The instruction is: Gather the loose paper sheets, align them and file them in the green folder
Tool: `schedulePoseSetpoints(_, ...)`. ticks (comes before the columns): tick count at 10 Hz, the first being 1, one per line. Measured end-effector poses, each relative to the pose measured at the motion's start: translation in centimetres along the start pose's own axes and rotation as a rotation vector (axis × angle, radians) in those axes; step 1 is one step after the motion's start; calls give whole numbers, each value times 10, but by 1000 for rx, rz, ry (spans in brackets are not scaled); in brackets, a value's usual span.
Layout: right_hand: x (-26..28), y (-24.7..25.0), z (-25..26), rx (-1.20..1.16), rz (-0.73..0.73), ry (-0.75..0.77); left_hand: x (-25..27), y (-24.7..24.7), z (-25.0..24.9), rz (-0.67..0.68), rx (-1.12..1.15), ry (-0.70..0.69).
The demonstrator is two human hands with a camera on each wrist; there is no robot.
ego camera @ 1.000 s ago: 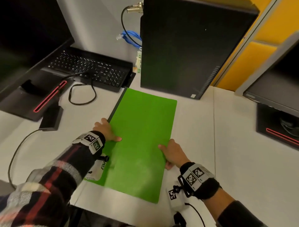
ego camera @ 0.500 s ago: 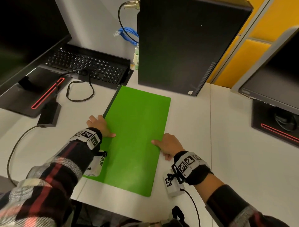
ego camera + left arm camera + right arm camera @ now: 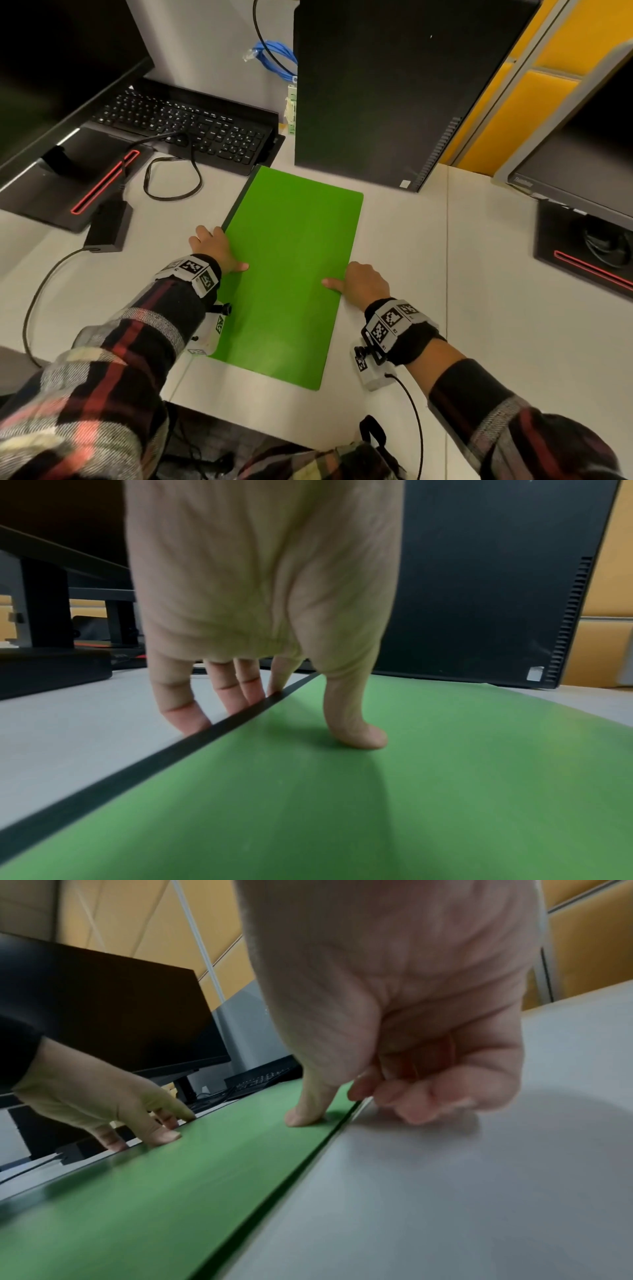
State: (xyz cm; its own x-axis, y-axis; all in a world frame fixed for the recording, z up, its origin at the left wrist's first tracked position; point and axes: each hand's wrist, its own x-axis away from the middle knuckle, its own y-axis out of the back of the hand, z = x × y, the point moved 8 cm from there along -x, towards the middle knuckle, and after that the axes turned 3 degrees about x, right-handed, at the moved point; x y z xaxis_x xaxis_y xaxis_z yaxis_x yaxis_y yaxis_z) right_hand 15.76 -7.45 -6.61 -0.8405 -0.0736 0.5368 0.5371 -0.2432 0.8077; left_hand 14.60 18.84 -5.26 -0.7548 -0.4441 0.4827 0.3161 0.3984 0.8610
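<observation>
The green folder point(image 3: 291, 267) lies closed and flat on the white desk point(image 3: 445, 308), its black spine point(image 3: 236, 202) on the left. My left hand point(image 3: 215, 250) straddles that spine. Its thumb point(image 3: 356, 723) presses on the cover and its fairly straight fingers point(image 3: 240, 693) touch the desk against the spine point(image 3: 171, 753). My right hand point(image 3: 363, 284) is at the folder's right edge. There the thumb point(image 3: 304, 1110) lies on the cover point(image 3: 137, 1204) and the curled fingers point(image 3: 411, 1096) pinch the edge. No loose paper sheets show in any view.
A black PC tower point(image 3: 383, 85) stands right behind the folder. A keyboard point(image 3: 191, 130), a monitor base point(image 3: 68, 185), a power brick point(image 3: 109, 226) and a looped cable point(image 3: 171, 192) lie at left. Another monitor point(image 3: 582, 171) stands at right. The desk's front edge point(image 3: 257, 418) is close.
The head view has shifted slightly. Both hands and the folder keep the same places relative to each other and to the tower.
</observation>
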Motion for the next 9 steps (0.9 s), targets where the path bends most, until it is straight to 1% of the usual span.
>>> schedulePoseSetpoints(1,5,6,7,0,-147,78,13,-1,-6,-89,65,-78)
schedulePoseSetpoints(2,13,4,24,38,-229,264,29,-14,-14,-87,-53,-193)
schedulePoseSetpoints(3,16,-9,27,33,-117,290,43,-39,-17,14,-104,-249)
schedulePoseSetpoints(4,16,-12,28,5,-84,286,50,-51,-14,28,-92,-256)
schedulePoseSetpoints(6,15,-8,26,8,-114,276,50,-52,-14,30,-70,-260)
schedulePoseSetpoints(7,12,-8,24,21,-102,273,50,-52,-14,40,-90,-251)
schedulePoseSetpoints(8,14,-3,28,53,-60,275,54,-48,-16,53,-79,-229)
schedulePoseSetpoints(9,11,2,28,57,27,262,58,-42,-22,37,-42,-199)
